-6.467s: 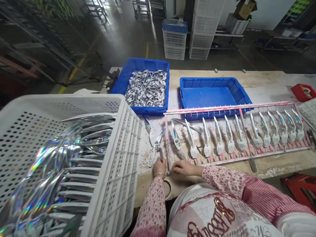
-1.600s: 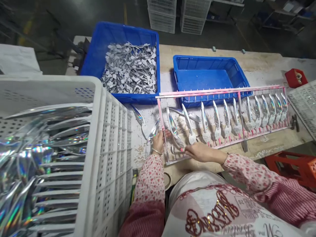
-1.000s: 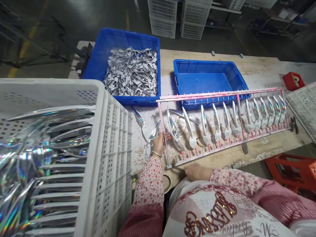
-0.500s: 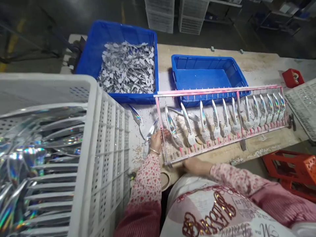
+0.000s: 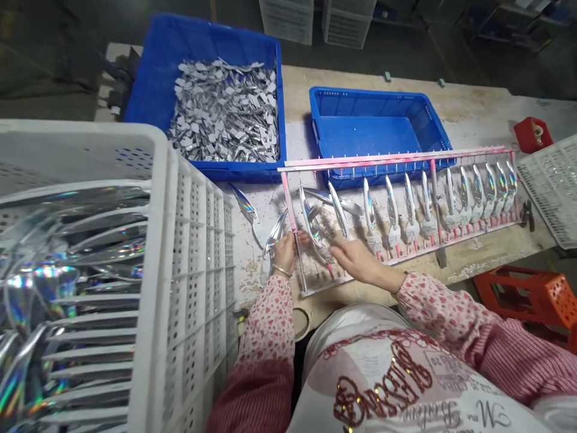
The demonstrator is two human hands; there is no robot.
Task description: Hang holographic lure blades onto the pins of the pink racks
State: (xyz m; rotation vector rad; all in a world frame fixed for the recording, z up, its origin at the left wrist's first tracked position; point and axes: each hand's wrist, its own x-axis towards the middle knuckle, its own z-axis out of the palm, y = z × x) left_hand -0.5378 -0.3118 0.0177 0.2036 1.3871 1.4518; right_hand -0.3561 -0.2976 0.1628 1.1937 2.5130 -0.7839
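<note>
A long pink-and-white rack (image 5: pixel 360 161) holds a row of shiny, curved silver pieces with flat pale ends. My left hand (image 5: pixel 285 252) is closed around the rack's left end bar. At the lower end of the leftmost hung silver piece (image 5: pixel 310 219), my right hand (image 5: pixel 358 260) has its fingers bent together and seems to grip it; the fingertips are partly hidden. Just right of that stands a second silver piece (image 5: pixel 338 207), its lower end behind my right hand. Loose silver pieces (image 5: pixel 247 207) lie on the table left of the rack and behind it.
A blue bin (image 5: pixel 282 108) full of small silver parts stands at the back left. Behind the rack is a shallow blue tray (image 5: pixel 369 135). A white crate (image 5: pixel 198 252) of silver pieces fills the left. Pliers (image 5: pixel 527 215), a red box (image 5: pixel 533 138) and an orange crate (image 5: pixel 525 294) are right.
My right hand has risen from below the rack's lower bar to the lower end of the leftmost silver piece. My left hand stays on the end bar. The view has shifted slightly.
</note>
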